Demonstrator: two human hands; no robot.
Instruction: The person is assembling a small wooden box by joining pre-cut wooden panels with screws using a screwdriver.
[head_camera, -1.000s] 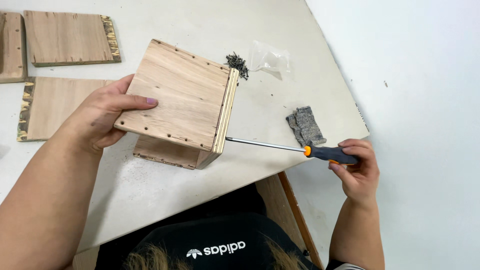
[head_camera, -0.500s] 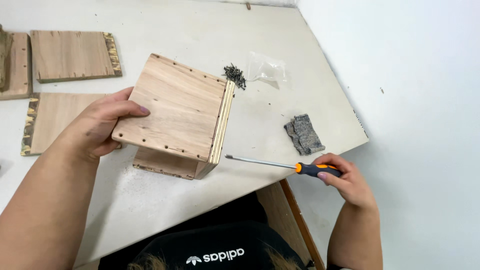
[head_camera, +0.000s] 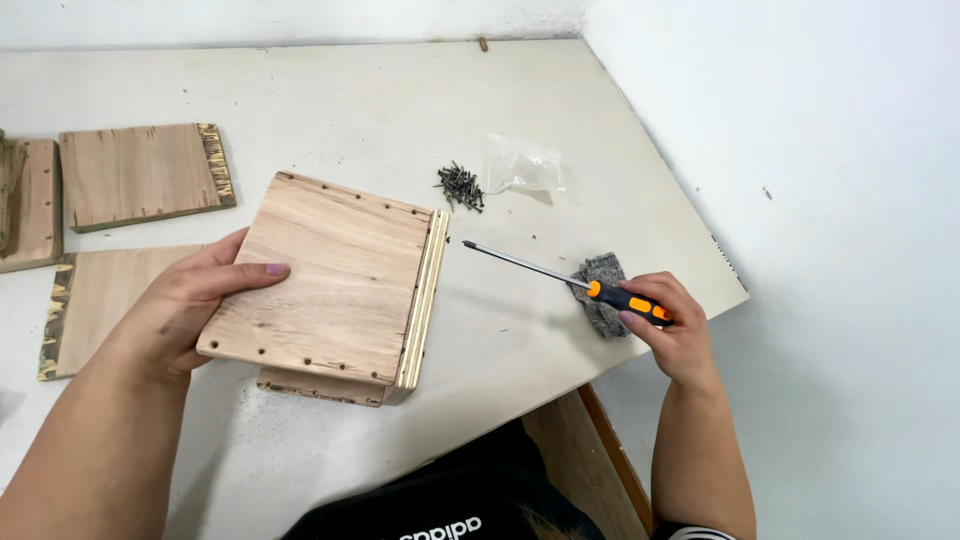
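A partly built plywood box (head_camera: 335, 285) stands on the white table (head_camera: 350, 110), its broad top panel facing up with small holes along the edges. My left hand (head_camera: 195, 300) rests flat on the panel's left side, thumb lying across the wood. My right hand (head_camera: 670, 325) grips the orange and black handle of a screwdriver (head_camera: 560, 272). The screwdriver's thin shaft points up and left, its tip in the air a short way right of the box's layered right edge.
A small pile of dark screws (head_camera: 460, 185) and a clear plastic bag (head_camera: 525, 168) lie behind the box. A grey pad (head_camera: 600, 295) sits under the screwdriver. Loose wooden panels (head_camera: 140, 175) lie at the left. The table's right edge runs diagonally beside a white wall.
The screwdriver has pulled out of the box's right edge and swung upward, tip now free in the air. My left hand stays on the box.
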